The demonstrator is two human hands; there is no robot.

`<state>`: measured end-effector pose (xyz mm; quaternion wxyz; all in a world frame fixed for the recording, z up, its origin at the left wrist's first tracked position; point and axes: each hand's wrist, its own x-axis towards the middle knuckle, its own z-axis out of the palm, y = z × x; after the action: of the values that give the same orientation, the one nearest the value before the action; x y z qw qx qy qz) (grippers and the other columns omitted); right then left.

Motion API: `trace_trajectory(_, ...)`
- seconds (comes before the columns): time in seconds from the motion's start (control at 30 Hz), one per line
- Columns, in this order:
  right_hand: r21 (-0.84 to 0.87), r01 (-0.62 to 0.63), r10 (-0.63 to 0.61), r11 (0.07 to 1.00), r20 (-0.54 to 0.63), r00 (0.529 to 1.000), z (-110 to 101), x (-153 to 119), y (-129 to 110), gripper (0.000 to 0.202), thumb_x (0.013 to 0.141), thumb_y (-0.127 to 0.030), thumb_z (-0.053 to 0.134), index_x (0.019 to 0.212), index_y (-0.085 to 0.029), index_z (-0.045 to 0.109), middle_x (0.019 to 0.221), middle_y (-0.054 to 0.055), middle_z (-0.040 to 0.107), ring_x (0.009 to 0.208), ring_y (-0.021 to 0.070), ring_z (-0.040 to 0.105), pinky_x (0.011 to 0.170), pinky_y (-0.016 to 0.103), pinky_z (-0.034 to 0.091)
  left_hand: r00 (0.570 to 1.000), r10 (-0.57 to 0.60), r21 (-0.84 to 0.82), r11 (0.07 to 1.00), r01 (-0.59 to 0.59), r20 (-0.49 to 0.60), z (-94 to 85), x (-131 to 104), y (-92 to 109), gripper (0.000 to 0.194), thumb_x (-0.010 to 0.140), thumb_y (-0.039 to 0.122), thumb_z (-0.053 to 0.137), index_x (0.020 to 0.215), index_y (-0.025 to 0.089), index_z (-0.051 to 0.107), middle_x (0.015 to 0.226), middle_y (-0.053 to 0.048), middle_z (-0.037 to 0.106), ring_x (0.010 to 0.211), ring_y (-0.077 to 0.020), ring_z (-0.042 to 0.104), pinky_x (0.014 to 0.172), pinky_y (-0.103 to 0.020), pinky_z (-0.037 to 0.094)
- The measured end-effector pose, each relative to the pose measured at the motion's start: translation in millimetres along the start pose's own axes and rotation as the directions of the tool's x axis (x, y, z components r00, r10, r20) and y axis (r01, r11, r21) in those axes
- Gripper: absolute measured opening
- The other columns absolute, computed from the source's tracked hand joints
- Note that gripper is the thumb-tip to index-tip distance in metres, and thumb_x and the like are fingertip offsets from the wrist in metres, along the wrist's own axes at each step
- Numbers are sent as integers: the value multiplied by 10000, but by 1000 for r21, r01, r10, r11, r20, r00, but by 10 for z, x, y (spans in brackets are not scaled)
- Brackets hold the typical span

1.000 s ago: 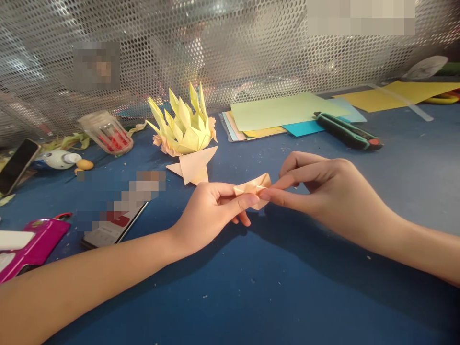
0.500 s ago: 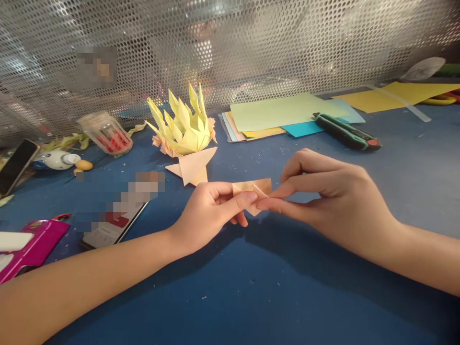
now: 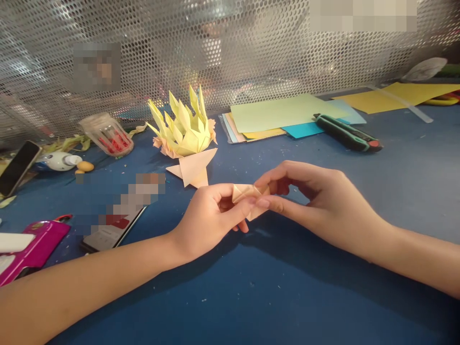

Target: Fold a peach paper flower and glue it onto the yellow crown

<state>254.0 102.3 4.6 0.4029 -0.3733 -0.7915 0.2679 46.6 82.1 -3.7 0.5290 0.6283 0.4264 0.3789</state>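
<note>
A small folded piece of peach origami paper (image 3: 244, 191) is held above the blue table between both hands. My left hand (image 3: 212, 215) pinches its left part, thumb on the near face and fingers behind. The thumb and index finger of my right hand (image 3: 312, 196) press on its right side, hiding part of the folds. Just beyond my left hand lie several folded peach paper pieces (image 3: 197, 165). Behind those stands a paper flower (image 3: 187, 129) with pointed yellow-green petals and peach ones beneath.
A stack of coloured paper (image 3: 273, 112) lies at the back, with a dark green cutter (image 3: 347, 134) resting partly on it. Left are a phone (image 3: 115, 225), a magenta case (image 3: 39, 244), a glass jar (image 3: 108, 134) and a white bottle (image 3: 57, 160). A perforated metal screen (image 3: 251, 52) borders the table.
My right fingers have shifted left and over the paper's top edge. The upper flap is now folded down, showing triangular folds. My left hand stays nearly in place.
</note>
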Motion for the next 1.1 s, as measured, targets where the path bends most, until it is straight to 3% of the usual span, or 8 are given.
trace_trajectory(0.2,-108,122,-127,987,-38,991,5,-11,9,146,871,-429,762,892,-300,827,795,17,659,633,134,574,547,276,480,1000,-27,-35,999,27,-6,20,-24,-10,130,895,284,745,851,164,766,693,-5,744,641,-147,730,630,-228,606)
trace_trajectory(0.37,-173,250,-256,953,-12,967,-6,-25,20,110,911,-357,732,928,-300,824,794,18,621,651,138,593,579,286,503,999,-45,-45,998,45,4,25,-25,-31,117,855,249,785,772,168,772,693,-11,760,661,-157,745,658,-243,619)
trace_trajectory(0.43,-229,353,-364,907,-5,931,-20,-24,21,111,937,-308,703,906,-290,808,792,24,617,658,143,595,571,292,494,998,-59,-87,994,61,24,29,-20,-25,69,828,215,802,785,169,775,695,-1,759,655,-144,739,663,-231,615)
trace_trajectory(0.57,-340,560,-584,756,37,811,-46,-3,23,142,952,-213,676,834,-276,724,791,17,616,652,139,555,589,300,479,996,-62,-167,983,73,69,29,-13,8,91,828,159,792,749,161,747,684,21,734,635,-103,716,656,-182,600)
trace_trajectory(0.73,-420,621,-647,662,99,756,-81,25,84,102,938,-157,689,891,-246,670,871,44,647,715,158,566,662,322,503,993,9,-234,972,18,116,5,-15,28,131,938,192,709,826,153,766,733,8,748,693,-91,733,690,-157,611)
trace_trajectory(0.87,-369,702,-702,609,162,694,-127,53,146,53,954,-192,685,996,-224,695,935,69,689,784,176,636,712,341,552,992,34,-254,967,-1,125,-4,-27,22,165,976,207,672,847,164,766,721,18,740,652,-78,718,662,-144,604)
trace_trajectory(1.0,-283,669,-663,687,133,737,-118,60,136,141,939,-243,721,1079,-240,740,888,46,717,769,172,677,742,339,578,993,57,-149,988,-41,107,2,-46,9,156,965,217,678,856,149,766,745,-2,741,661,-93,716,661,-156,607)
trace_trajectory(1.1,-193,577,-569,794,103,816,-76,36,84,172,947,-188,699,1093,-240,773,864,40,734,780,152,701,727,289,584,994,81,-11,997,-81,79,12,-56,-21,154,962,202,655,890,129,770,736,-20,743,676,-110,729,663,-163,606)
